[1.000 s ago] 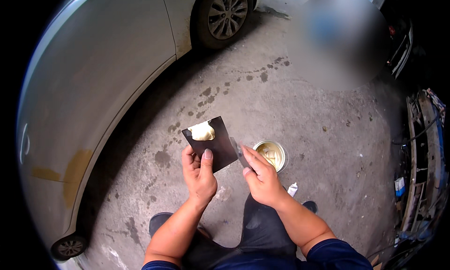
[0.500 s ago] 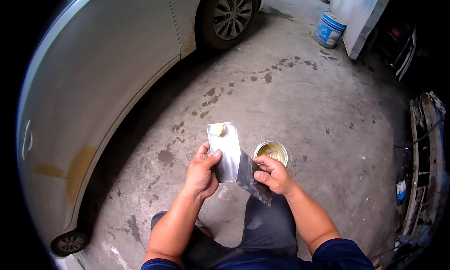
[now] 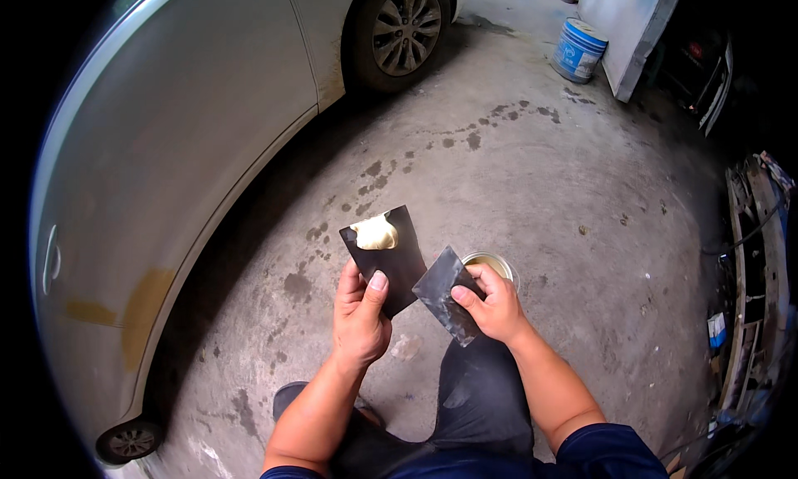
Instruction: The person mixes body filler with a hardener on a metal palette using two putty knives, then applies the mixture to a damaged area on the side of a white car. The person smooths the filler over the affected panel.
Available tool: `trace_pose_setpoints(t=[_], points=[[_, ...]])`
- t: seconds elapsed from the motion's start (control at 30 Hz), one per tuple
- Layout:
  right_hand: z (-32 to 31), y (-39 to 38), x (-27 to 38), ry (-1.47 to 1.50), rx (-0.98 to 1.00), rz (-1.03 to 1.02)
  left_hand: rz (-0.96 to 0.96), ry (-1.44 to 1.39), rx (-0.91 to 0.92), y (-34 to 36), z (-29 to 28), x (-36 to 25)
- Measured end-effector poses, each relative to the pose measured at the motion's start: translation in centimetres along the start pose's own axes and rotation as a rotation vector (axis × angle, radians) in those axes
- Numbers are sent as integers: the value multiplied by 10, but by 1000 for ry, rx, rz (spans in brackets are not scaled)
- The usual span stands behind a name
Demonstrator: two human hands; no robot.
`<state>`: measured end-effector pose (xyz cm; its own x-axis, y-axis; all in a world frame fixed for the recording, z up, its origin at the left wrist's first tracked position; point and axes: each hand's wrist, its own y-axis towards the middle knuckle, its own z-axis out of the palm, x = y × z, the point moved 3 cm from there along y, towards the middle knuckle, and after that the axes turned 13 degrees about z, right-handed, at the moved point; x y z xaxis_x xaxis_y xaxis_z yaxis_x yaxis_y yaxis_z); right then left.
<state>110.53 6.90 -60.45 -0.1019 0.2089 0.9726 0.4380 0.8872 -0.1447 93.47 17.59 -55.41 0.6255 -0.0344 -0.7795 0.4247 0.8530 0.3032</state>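
Note:
My left hand (image 3: 362, 319) is closed on a flat, dark rectangular plate (image 3: 389, 267), thumb on its upper face. Near the plate's far end sits a lump of cream-coloured filler paste (image 3: 376, 233). Between the fingers and thumb of my right hand (image 3: 490, 303) is a grey, smeared flat spreader (image 3: 447, 289), its left corner close to the plate's right edge; whether they touch I cannot tell. Just beyond my right hand, an open round tin (image 3: 497, 261) stands on the floor, partly hidden by my fingers, with pale paste inside.
To the left stands a light-coloured car (image 3: 183, 121) with a yellowish-brown filler patch (image 3: 150, 313) on its side. A blue-and-white bucket (image 3: 579, 51) is at the far right by a pale panel (image 3: 636, 30). Car parts (image 3: 748, 288) line the right edge of the concrete floor (image 3: 598, 180).
The plate in my left hand has tilted and turned, going from shiny to dark, with its paste now looking broader. My right hand has turned the spreader upward, its corner now pointing up.

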Motion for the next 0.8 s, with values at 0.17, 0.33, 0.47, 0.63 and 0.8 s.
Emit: trace_pose_setpoints(t=[0.17,0.33,0.47,0.63,0.8], points=[[-2,16,29,17,59,-10,-72,235,284,-11,-3,4],[-20,18,48,57,120,-124,159,959,577,-2,1,-9],[-34,15,77,-18,66,-357,3,1057,613,-9,-11,-2],[-29,-8,101,-286,141,-719,-431,294,273,3,-30,-9],[-21,-10,77,-442,106,-776,-455,301,385,1,-34,-4]])
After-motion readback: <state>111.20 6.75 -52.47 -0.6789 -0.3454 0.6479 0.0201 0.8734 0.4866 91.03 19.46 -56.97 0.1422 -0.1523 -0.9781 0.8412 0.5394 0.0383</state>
